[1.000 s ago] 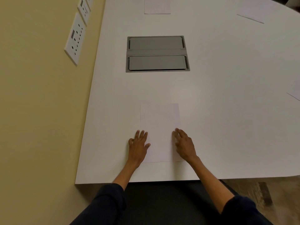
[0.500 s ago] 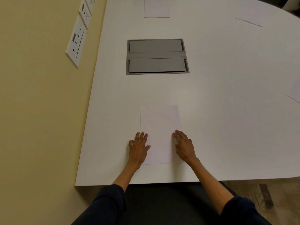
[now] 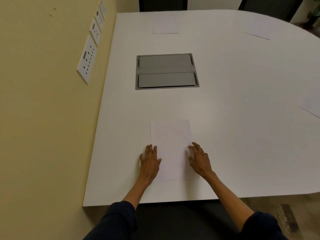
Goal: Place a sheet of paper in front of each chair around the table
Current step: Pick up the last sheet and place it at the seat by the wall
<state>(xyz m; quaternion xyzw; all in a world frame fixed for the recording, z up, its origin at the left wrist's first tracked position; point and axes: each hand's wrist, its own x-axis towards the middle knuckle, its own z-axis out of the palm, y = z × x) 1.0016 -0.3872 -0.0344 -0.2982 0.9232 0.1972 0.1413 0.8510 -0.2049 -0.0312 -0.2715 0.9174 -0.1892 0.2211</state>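
Note:
A white sheet of paper (image 3: 172, 146) lies flat near the front edge of the white table (image 3: 242, 118). My left hand (image 3: 150, 161) rests flat on the sheet's left edge with its fingers straight. My right hand (image 3: 199, 159) sits at the sheet's right edge, fingers loosely spread and slightly lifted. A second sheet (image 3: 165, 25) lies at the far edge, a third sheet (image 3: 257, 31) at the far right, and part of another sheet (image 3: 311, 105) shows at the right border. Dark chairs (image 3: 162, 4) stand behind the far edge.
A grey cable hatch (image 3: 167, 71) with two lids is sunk into the table's middle. The yellow wall (image 3: 43, 118) with white socket plates (image 3: 87, 59) runs along the table's left side. A dark chair seat (image 3: 181, 220) lies under my arms.
The view has tilted up, so the far chairs now show. My right hand's fingers have lifted a little off the sheet. The sheet and left hand have stayed put.

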